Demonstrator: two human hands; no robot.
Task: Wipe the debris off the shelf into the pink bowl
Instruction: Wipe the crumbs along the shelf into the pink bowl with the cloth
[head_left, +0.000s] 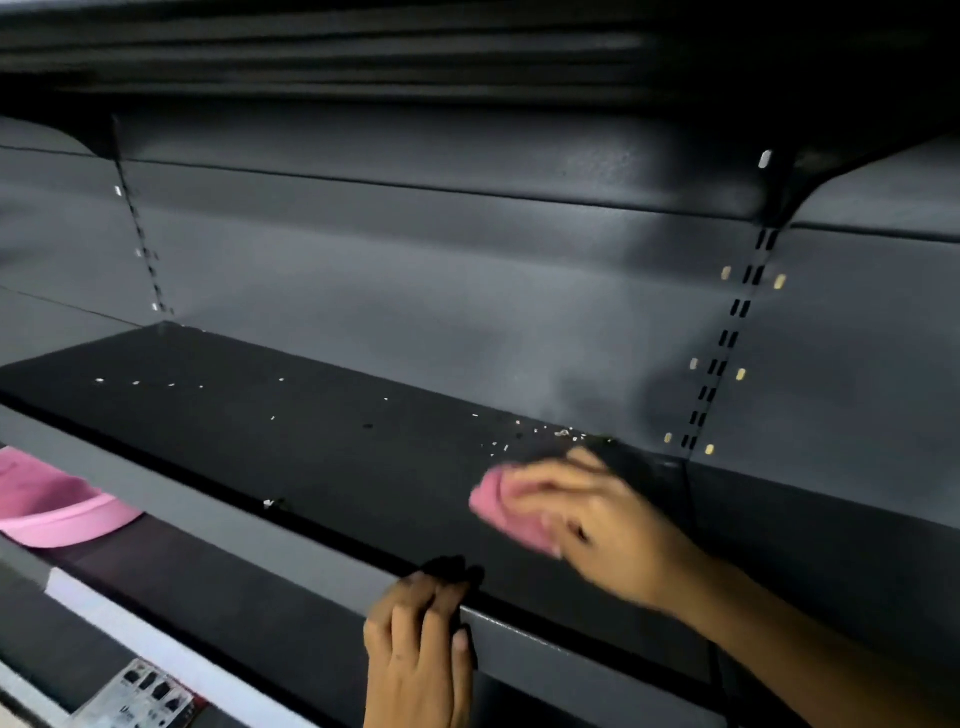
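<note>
A black shelf (311, 436) runs across the view, strewn with small pale debris (545, 434), thickest near the back right, with a few bits (135, 383) at the far left. My right hand (597, 525) presses a pink cloth (511, 512) flat on the shelf's right part, just in front of the thick debris. My left hand (421, 639) grips the shelf's grey front lip, fingers curled over the edge. The pink bowl (62, 512) sits on a lower level at the far left, partly hidden below the shelf's front edge.
Another dark shelf overhangs close above. Grey back panels carry slotted uprights (722, 353) at left and right. A lower shelf with a white price rail (156, 644) and a printed label (140, 696) lies at the bottom left.
</note>
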